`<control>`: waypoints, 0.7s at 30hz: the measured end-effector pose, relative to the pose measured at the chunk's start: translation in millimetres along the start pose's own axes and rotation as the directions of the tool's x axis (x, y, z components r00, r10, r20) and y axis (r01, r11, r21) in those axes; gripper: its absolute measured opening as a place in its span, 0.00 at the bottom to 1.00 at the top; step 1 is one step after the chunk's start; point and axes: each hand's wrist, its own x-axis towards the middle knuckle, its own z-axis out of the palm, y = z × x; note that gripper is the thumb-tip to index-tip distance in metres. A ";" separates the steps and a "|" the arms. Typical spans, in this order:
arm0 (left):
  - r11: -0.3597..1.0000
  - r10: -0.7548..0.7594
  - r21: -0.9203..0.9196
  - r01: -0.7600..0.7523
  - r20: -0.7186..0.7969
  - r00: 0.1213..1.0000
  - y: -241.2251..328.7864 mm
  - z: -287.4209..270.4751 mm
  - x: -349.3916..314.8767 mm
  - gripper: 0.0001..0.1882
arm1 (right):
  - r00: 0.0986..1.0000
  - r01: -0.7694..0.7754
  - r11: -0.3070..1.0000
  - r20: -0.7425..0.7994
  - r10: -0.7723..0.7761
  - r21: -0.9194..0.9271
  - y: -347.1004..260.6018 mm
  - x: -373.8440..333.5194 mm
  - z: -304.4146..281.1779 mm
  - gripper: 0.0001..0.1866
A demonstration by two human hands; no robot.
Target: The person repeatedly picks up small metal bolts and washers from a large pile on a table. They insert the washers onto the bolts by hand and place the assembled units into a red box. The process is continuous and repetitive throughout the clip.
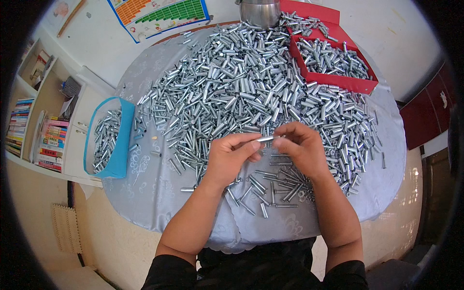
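A silver-grey cloth with a pale floral pattern covers a rounded table (147, 203), its surface dominated by a broad heap of shiny metal tubes and bolts (227, 72) that spreads from the far side toward the center. Nearer the front edge, looser bolts (290, 186) lie scattered at various angles, a few tubes among them. At the left edge stands a light-blue container (126, 140), filled with more metal pieces; a small tan piece (154, 137) rests nearby. At the far right sits an open red box (338, 83), also loaded, beside a metal pot (260, 13).
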 end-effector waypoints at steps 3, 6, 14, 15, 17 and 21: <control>0.998 -0.010 -0.069 0.005 -0.067 0.998 1.9 -0.9 2.5 0.13 | 0.975 0.196 0.933 -0.040 -0.218 -0.301 2.4 3.7 -4.9 0.06; 0.996 -0.001 -0.084 -0.008 -0.104 0.995 -1.3 -4.3 5.2 0.13 | 0.886 0.444 0.641 0.200 -0.419 -0.626 4.5 6.5 -11.2 0.05; 0.998 -0.005 -0.059 -0.001 -0.102 0.995 0.7 -2.7 4.4 0.13 | 0.886 0.456 0.515 0.313 -0.342 -0.726 9.0 6.6 -7.9 0.05; 0.999 -0.008 -0.052 0.003 -0.102 0.995 0.4 -2.7 4.5 0.13 | 0.880 0.463 0.501 0.313 -0.357 -0.731 10.0 7.3 -7.5 0.05; 0.998 -0.032 -0.054 0.026 -0.109 0.994 2.1 -2.1 4.2 0.13 | 0.868 0.476 0.471 0.309 -0.389 -0.743 11.8 8.3 -6.0 0.05; 0.999 -0.027 -0.041 0.023 -0.096 0.995 1.1 -1.9 4.3 0.12 | 0.967 0.218 0.893 -0.034 -0.252 -0.395 8.4 5.3 -3.4 0.04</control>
